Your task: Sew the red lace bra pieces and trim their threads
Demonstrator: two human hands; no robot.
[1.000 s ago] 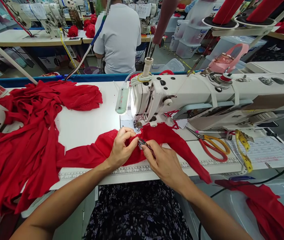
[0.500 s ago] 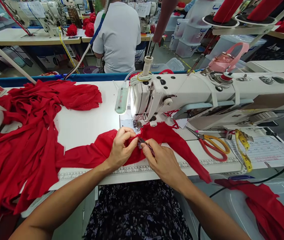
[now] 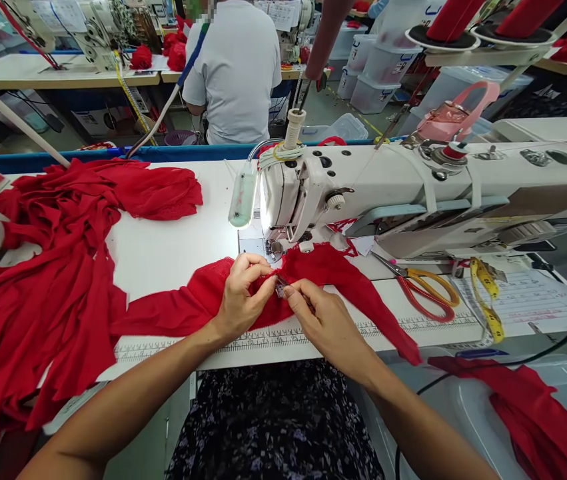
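Left hand (image 3: pixel 244 293) grip pinching red fabric (image 3: pixel 272 316), right hand (image 3: pixel 332 327) grip clamped on small tool (image 3: pixel 282 284), near worktop (image 3: pixel 163 250) front edge

There is one left hand (image 3: pixel 247 295) and one right hand (image 3: pixel 330 325), two in all; one small metal tool (image 3: pixel 281 283), one pair of scissors (image 3: pixel 429 291), one heap of red fabric (image 3: pixel 63 280) at left; two yellow tape measures (image 3: pixel 486 303), one near, one hanging behind; two big red thread cones (image 3: pixel 456 20); one seated co-worker (image 3: pixel 236 73)
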